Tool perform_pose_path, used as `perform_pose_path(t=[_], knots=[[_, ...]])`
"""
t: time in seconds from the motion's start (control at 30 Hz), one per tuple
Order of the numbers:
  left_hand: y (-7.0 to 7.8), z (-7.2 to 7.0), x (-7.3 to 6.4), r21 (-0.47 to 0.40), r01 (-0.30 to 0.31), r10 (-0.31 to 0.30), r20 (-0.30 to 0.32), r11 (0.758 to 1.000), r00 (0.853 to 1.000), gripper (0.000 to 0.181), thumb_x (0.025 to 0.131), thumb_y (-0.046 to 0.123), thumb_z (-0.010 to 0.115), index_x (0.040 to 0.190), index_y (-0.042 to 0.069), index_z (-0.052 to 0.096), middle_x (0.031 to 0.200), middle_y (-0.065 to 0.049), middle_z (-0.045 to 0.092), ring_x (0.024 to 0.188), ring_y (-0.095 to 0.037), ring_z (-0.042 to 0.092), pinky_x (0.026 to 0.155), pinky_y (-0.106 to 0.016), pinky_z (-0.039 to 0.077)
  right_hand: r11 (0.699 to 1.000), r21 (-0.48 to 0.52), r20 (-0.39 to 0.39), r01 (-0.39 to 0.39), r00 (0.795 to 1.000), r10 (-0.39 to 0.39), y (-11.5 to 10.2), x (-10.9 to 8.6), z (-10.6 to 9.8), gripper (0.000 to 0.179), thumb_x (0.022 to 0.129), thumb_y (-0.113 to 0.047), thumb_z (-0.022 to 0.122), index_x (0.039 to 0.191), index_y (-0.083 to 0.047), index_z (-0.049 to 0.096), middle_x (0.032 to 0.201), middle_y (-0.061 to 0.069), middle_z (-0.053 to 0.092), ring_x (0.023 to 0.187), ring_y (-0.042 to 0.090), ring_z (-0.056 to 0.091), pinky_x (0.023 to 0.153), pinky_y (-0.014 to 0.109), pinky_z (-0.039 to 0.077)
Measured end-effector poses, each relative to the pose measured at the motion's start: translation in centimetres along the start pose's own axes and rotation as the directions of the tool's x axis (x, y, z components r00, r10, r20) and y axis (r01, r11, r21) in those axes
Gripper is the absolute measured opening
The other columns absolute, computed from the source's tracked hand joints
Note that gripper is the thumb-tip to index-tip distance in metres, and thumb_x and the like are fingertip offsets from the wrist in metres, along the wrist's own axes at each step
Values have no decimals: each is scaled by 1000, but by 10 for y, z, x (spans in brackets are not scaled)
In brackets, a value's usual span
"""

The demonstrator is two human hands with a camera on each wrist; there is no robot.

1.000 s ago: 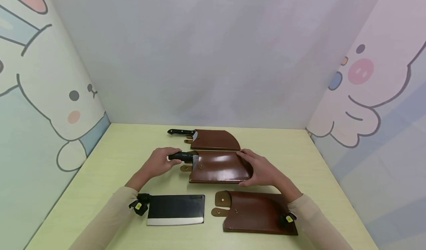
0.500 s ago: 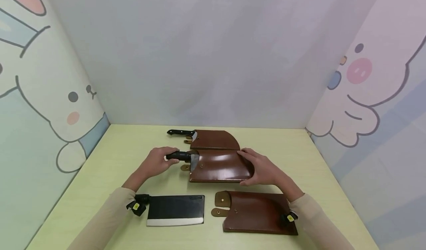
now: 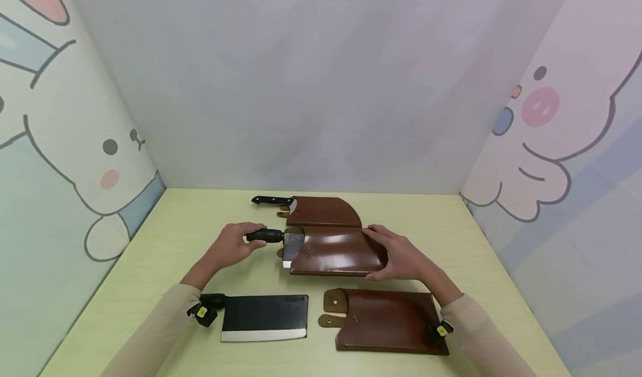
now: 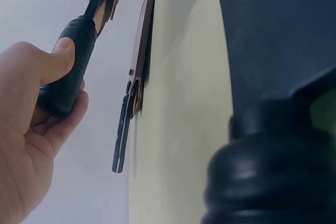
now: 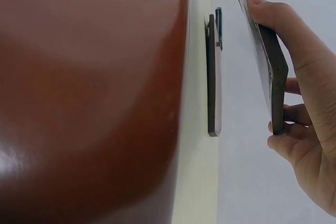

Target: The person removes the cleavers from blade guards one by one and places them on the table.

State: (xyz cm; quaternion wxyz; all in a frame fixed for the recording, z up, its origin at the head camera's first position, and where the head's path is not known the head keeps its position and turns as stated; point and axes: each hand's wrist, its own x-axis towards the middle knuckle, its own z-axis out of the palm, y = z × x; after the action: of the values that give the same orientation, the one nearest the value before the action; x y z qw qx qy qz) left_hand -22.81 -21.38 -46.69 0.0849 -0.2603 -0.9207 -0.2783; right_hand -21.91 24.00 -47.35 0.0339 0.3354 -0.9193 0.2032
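Note:
My left hand (image 3: 234,246) grips the black handle (image 3: 264,235) of a cleaver, thumb on top in the left wrist view. A strip of its blade (image 3: 293,247) shows outside the mouth of a brown leather sheath (image 3: 341,250); the rest of the blade is hidden inside. My right hand (image 3: 398,255) holds the far end of that sheath, its thumb and fingers at opposite edges. In the right wrist view the sheath (image 5: 273,61) is seen edge-on, raised off the table.
A second cleaver (image 3: 264,317) lies bare at the front left, under my left wrist. Beside it lies another brown sheath (image 3: 388,320) with two unfastened straps. Behind my hands, a black-handled knife (image 3: 273,200) sits in a brown sheath (image 3: 323,211). Walls enclose the table (image 3: 200,204).
My left hand has drawn the cleaver leftward, so more blade shows outside the sheath. My right hand and the sheath have shifted slightly right.

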Motion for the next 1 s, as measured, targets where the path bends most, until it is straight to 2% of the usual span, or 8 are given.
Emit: perform_pose_path(t=[0.2, 0.37, 0.5, 0.83, 1.0], knots=[[-1, -1, -1, -2, -6, 6, -4, 1000, 1000, 43, 91, 22, 80, 126, -1, 71, 121, -18, 73, 108, -35, 71, 87, -52, 56, 1000, 15, 9, -3, 1000, 3, -2, 0, -3, 110, 68, -63, 88, 156, -15, 44, 156, 13, 44, 135, 34, 53, 95, 50, 53], [-7, -4, -4, 3, 3, -3, -16, 1000, 1000, 43, 91, 21, 80, 125, -2, 71, 120, -18, 73, 107, -35, 71, 87, -53, 56, 1000, 23, 14, -17, 1000, 17, -3, -2, -5, 109, 67, -56, 92, 157, -15, 43, 156, 12, 43, 134, 35, 53, 95, 52, 53], [-11, -6, -7, 4, 7, -7, -22, 1000, 1000, 42, 90, 20, 81, 124, -2, 71, 119, -17, 73, 105, -33, 72, 85, -51, 57, 1000, 9, 12, -17, 1000, 17, 1, -4, -5, 109, 68, -58, 91, 157, -16, 43, 155, 14, 44, 133, 36, 53, 93, 53, 53], [-15, -9, -12, -30, 18, -19, -28, 999, 999, 42, 90, 20, 80, 125, -1, 71, 120, -19, 73, 103, -34, 72, 81, -51, 56, 1000, 18, 1, -9, 1000, 9, 7, -4, -3, 109, 66, -59, 91, 156, -19, 44, 154, 11, 45, 131, 31, 56, 92, 49, 55], [-14, -12, -14, -26, 28, -29, -23, 999, 999, 42, 91, 20, 80, 125, -2, 71, 120, -19, 73, 103, -33, 72, 80, -47, 56, 1000, 22, -3, -4, 1000, 4, 7, -4, -3, 108, 66, -59, 91, 156, -20, 44, 154, 9, 46, 129, 30, 57, 91, 48, 55]])
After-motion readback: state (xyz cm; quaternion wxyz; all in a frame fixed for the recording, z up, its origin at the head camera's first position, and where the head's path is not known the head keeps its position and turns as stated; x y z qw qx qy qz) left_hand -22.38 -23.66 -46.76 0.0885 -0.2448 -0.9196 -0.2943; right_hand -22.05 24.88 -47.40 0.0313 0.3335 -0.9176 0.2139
